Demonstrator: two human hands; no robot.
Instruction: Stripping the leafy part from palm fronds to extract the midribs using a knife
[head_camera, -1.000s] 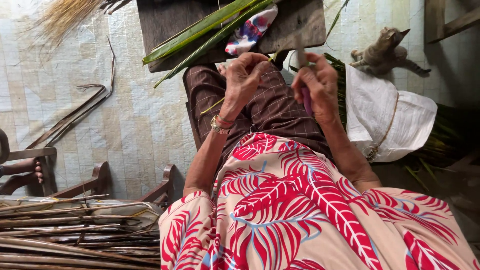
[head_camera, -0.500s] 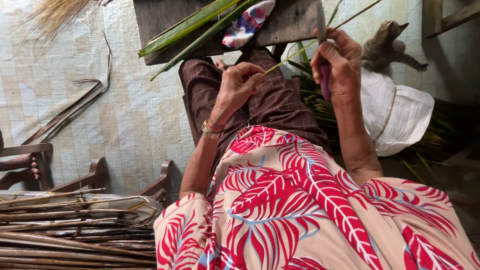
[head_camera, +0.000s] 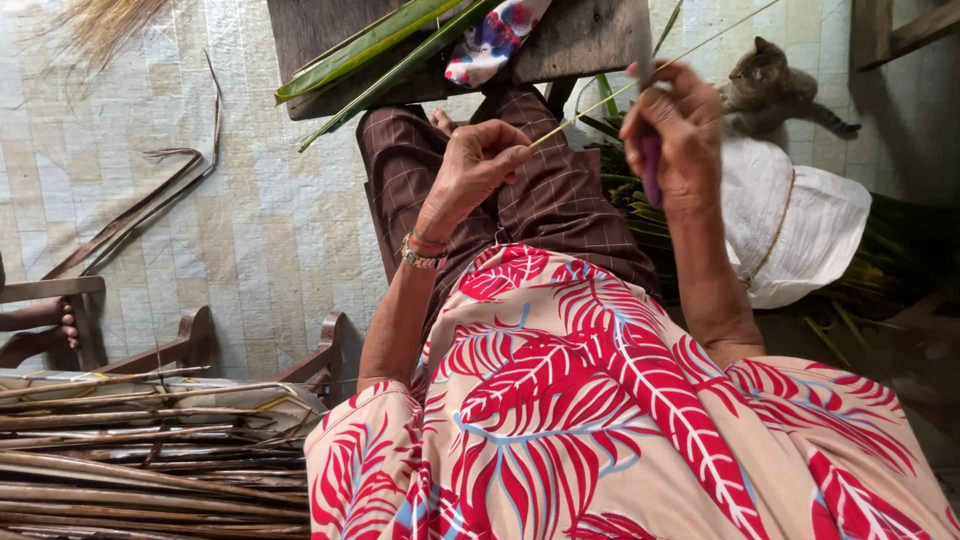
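My left hand (head_camera: 472, 170) pinches the near end of a thin yellow-green leaf rib (head_camera: 690, 50) over my lap. The rib runs up and to the right past my right hand (head_camera: 675, 135). In that right hand I grip a knife with a purple handle (head_camera: 651, 172), blade up against the rib. Long green palm leaves (head_camera: 385, 45) lie across a dark wooden bench (head_camera: 590, 40) ahead of my knees, beside a patterned cloth (head_camera: 495, 40).
A grey cat (head_camera: 775, 90) sits at the upper right on the mat. A white sack (head_camera: 795, 225) lies over a heap of green leaves (head_camera: 890, 260) on my right. Dried brown stalks (head_camera: 140, 460) are bundled at the lower left. Someone's foot (head_camera: 35, 325) rests at the left edge.
My right hand with the knife has risen from near my left hand up and to the right along the rib, which now stretches out straight. The left hand stayed over my lap.
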